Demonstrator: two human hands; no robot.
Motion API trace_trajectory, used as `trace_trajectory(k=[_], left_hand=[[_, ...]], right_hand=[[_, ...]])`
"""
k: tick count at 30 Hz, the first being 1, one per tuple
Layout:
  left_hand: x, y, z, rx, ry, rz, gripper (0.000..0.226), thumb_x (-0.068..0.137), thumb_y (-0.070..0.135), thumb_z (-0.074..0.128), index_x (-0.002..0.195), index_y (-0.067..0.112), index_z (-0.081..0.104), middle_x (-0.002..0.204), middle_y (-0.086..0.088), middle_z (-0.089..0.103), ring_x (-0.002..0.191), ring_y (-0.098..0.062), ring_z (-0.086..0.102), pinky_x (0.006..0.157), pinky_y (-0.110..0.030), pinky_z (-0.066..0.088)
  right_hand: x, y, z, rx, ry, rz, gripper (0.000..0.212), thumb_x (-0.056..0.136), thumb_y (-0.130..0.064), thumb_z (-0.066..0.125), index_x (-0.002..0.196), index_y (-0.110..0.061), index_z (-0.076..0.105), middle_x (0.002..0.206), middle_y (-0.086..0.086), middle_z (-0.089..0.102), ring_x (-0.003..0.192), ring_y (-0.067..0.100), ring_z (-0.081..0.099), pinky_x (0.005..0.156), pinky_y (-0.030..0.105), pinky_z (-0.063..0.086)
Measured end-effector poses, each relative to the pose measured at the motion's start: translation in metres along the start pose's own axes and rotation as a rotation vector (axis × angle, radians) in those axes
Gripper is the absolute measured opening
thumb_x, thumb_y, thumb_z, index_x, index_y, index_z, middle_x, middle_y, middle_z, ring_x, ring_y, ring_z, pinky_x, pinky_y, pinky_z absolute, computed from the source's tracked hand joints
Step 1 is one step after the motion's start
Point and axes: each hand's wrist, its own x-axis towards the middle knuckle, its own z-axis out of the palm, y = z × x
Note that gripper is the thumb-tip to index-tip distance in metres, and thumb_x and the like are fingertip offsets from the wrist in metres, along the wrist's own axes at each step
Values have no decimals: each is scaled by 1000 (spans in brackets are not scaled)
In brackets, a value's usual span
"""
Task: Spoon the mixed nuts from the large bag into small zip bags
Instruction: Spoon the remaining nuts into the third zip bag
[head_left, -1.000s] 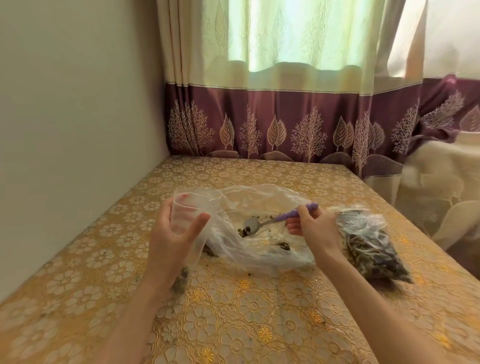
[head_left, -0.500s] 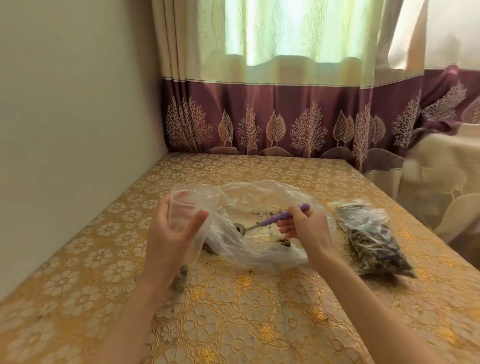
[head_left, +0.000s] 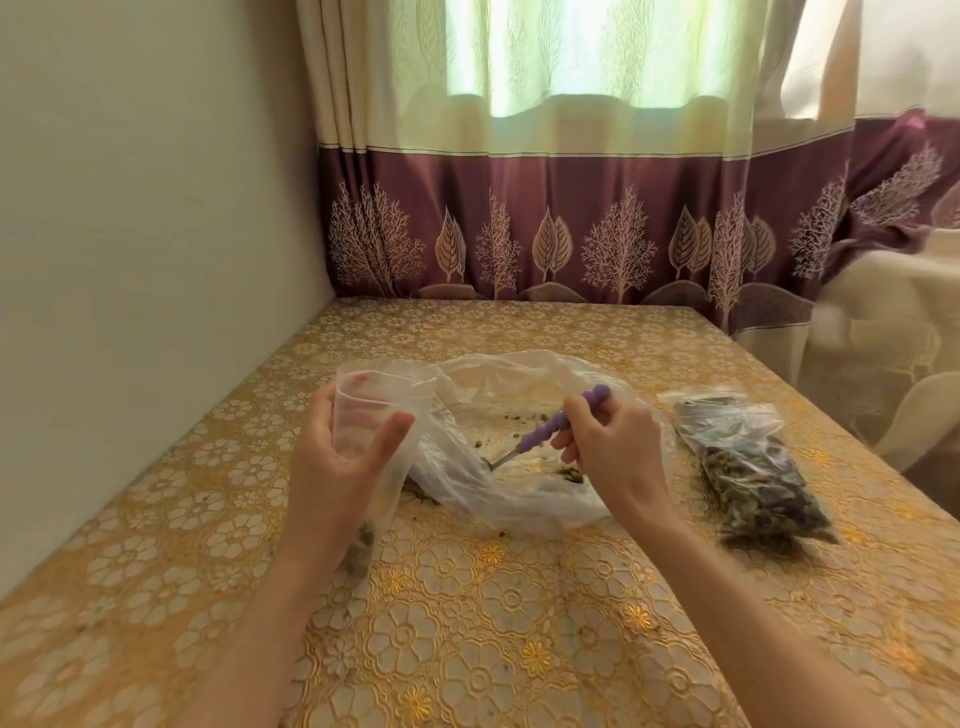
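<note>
A large clear plastic bag (head_left: 524, 395) lies open on the table, with only a few scattered nuts (head_left: 569, 474) left inside. My right hand (head_left: 610, 447) grips a spoon with a purple handle (head_left: 556, 426); its metal bowl is down inside the large bag. My left hand (head_left: 337, 467) holds a small clear zip bag (head_left: 363, 415) upright with its mouth open, just left of the large bag. A few nuts sit in the bottom of that small bag, below my palm.
A filled zip bag of mixed nuts (head_left: 753, 467) lies on the table to the right. The table carries a gold floral cloth (head_left: 493, 623). A wall runs along the left, a curtain hangs behind, and a draped chair (head_left: 893, 332) stands at the right.
The spoon's bowl has dipped lower and further left into the large bag. My right hand shifted slightly with it. The left hand keeps the small bag still.
</note>
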Motion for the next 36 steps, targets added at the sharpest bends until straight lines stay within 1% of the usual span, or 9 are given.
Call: trace_trajectory(k=[3, 6, 10, 15, 19, 26, 31, 33, 36], left_hand=[[0, 0, 0, -7, 2, 5, 103, 48, 90, 53, 127, 23, 48, 102, 17, 62, 88, 11, 61, 72, -19, 52], [0, 0, 0, 1, -5, 13, 98, 50, 89, 53, 124, 26, 49, 103, 17, 62, 88, 11, 61, 67, -13, 52], [0, 0, 1, -4, -5, 23, 92, 50, 89, 53, 121, 30, 49, 101, 17, 62, 88, 12, 60, 64, -11, 51], [0, 0, 2, -8, -14, 34, 84, 51, 88, 53, 116, 36, 49, 101, 18, 62, 87, 12, 61, 62, -10, 50], [0, 1, 2, -27, -10, 42, 79, 51, 87, 54, 113, 37, 49, 96, 18, 62, 82, 13, 61, 61, -4, 46], [1, -3, 3, -17, -39, 30, 75, 49, 87, 57, 108, 42, 48, 100, 13, 63, 82, 8, 63, 60, -12, 52], [-1, -8, 5, 48, -123, -16, 102, 43, 90, 57, 123, 26, 48, 107, 15, 60, 91, -3, 63, 72, -23, 53], [-2, -8, 6, 65, -142, -21, 103, 43, 90, 56, 123, 26, 48, 106, 14, 60, 93, -5, 62, 73, -21, 50], [-3, -7, 7, 84, -145, -30, 101, 43, 91, 54, 122, 29, 47, 105, 14, 60, 94, -3, 61, 73, -18, 48]], right_hand=[[1, 1, 1, -1, -4, 21, 30, 89, -3, 46, 62, -9, 59, 59, 4, 71, 49, 6, 54, 43, 15, 41], [-1, 5, 7, 87, -59, 149, 33, 92, -6, 46, 64, -4, 63, 61, 6, 71, 47, 7, 56, 43, 17, 45], [-2, 10, 11, 249, -91, 369, 47, 94, -6, 46, 51, -7, 66, 61, 12, 71, 49, 12, 62, 47, 20, 53], [1, 15, 5, 320, -43, 540, 36, 92, -2, 44, 62, 1, 62, 61, 14, 70, 48, 13, 63, 50, 19, 56], [2, 14, -4, 334, -18, 523, 34, 91, -1, 42, 64, 2, 63, 69, 17, 72, 52, 16, 61, 50, 20, 53], [9, 10, -19, 354, 100, 467, 33, 92, 0, 44, 68, 5, 65, 67, 16, 72, 46, 12, 61, 45, 17, 52], [21, -7, -25, 349, 175, 375, 27, 95, -6, 45, 78, 5, 62, 56, 6, 69, 43, 8, 59, 43, 16, 49], [25, -19, -27, 347, 185, 326, 26, 94, -7, 45, 78, 4, 63, 53, 3, 67, 44, 8, 58, 44, 16, 49], [28, -39, -27, 360, 158, 249, 33, 93, -7, 46, 65, -3, 64, 54, 5, 67, 46, 10, 58, 44, 17, 49]])
